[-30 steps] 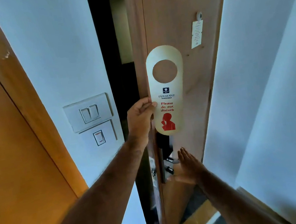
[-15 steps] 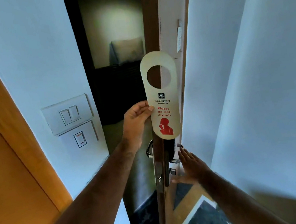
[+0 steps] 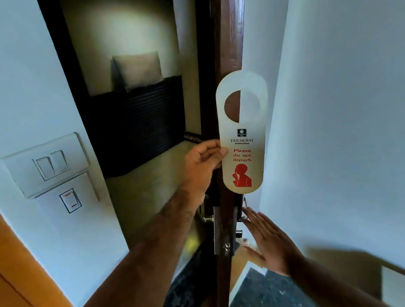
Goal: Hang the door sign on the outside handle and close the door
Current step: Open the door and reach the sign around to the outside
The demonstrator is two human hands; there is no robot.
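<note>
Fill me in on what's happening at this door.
A person stands at an open door, seen nearly edge-on. The left hand pinches a white "Please do not disturb" door sign upright in front of the door's edge. The right hand is open, fingers spread, beside the lock hardware. The sign hangs on no handle yet.

Walls: pale white walls are standing on both sides of the doorway, lying in soft bluish shade.
Switches: a two-rocker switch plate is sitting on the left wall, with a single switch just below it.
Wood: an orange-brown wooden panel is filling the lower left corner.
Corridor: beyond the opening, a dim yellowish light is falling on a cream wall above a dark ribbed panel.
Floor: dark speckled stone is showing at the bottom, edged by a light border.
</note>
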